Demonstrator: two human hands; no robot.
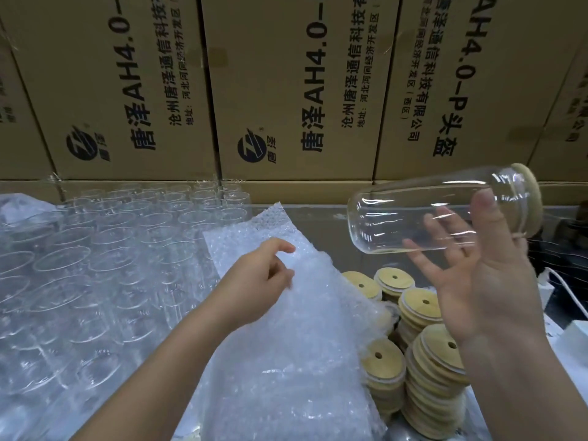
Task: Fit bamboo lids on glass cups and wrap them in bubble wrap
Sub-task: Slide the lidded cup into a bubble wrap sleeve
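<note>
**Lidded cup [413,214] held above the wrap [286,361]**

Lid stacks [436,364] stand nearest, just right of the wrap. The left hand [257,281] pinches the wrap's top sheet with curled fingers. The right hand [486,281] holds the cup sideways in the air, thumb against spread fingers, its lid [533,192] fitted. Empty glasses [95,256] crowd the left; boxes [286,74] stand behind.

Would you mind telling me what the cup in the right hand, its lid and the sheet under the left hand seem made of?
Cup: clear glossy glass, apparently; the fingers show through it. Lid: pale tan, matt and wood-like, probably bamboo. Sheet: translucent plastic bubble wrap, covered in small air cells.
</note>
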